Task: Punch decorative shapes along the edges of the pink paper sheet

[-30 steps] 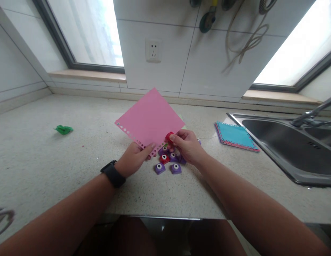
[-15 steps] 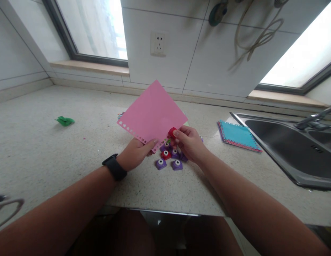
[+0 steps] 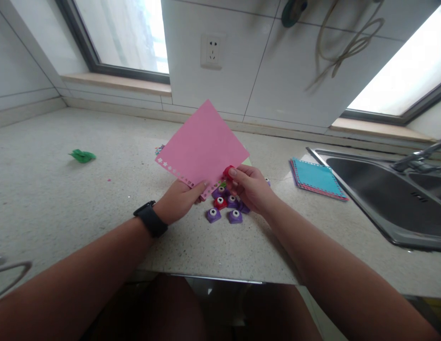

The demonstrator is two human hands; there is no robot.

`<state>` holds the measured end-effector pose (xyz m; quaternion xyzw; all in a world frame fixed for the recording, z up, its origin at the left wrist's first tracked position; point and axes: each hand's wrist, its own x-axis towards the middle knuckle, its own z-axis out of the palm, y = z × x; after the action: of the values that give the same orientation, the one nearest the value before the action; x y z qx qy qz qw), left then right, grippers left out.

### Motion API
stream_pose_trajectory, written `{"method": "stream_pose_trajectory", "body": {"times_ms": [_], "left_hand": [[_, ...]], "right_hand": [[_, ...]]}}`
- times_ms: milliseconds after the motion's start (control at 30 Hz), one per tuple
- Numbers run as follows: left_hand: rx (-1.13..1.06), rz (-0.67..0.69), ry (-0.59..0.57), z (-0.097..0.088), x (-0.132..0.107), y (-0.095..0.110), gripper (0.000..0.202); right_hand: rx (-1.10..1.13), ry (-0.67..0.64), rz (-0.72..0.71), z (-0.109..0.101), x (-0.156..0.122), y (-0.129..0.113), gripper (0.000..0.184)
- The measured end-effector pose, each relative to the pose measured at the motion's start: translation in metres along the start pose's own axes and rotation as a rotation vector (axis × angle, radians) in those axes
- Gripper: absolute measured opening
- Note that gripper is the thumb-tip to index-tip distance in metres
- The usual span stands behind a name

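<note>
A pink sheet of paper (image 3: 204,142) is held up with one corner pointing away from me. Small punched shapes run along its two near edges. My left hand (image 3: 181,199) grips the near corner, thumb on top and fingers underneath. My right hand (image 3: 252,187) is closed on a red craft punch (image 3: 228,171) at the sheet's right near edge, thumb over it. Below the paper lie several purple craft punches (image 3: 213,215) and another red craft punch (image 3: 220,202) with a white button. The paper and right hand partly hide the group.
A stack of coloured sheets (image 3: 318,180) with punched edges, blue on top, lies beside the steel sink (image 3: 376,203) at right. A crumpled green piece (image 3: 82,156) rests on the speckled counter (image 3: 81,199) at left. A wall socket (image 3: 212,49) is above.
The whole view has shifted slightly. Both hands keep their hold on the paper and the red craft punch, which stays at about the same place along the edge.
</note>
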<state>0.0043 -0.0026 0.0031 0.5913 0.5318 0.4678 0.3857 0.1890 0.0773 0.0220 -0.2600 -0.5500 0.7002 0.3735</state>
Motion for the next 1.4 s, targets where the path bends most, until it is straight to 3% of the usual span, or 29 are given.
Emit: {"method": "stream_pose_trajectory", "body": {"times_ms": [1400], "left_hand": [[0.010,0.027,-0.005,0.0003,0.0000,0.0011,0.031]], "right_hand": [[-0.082,-0.016,-0.084,-0.0027,0.0019,0.0065,0.029]]}}
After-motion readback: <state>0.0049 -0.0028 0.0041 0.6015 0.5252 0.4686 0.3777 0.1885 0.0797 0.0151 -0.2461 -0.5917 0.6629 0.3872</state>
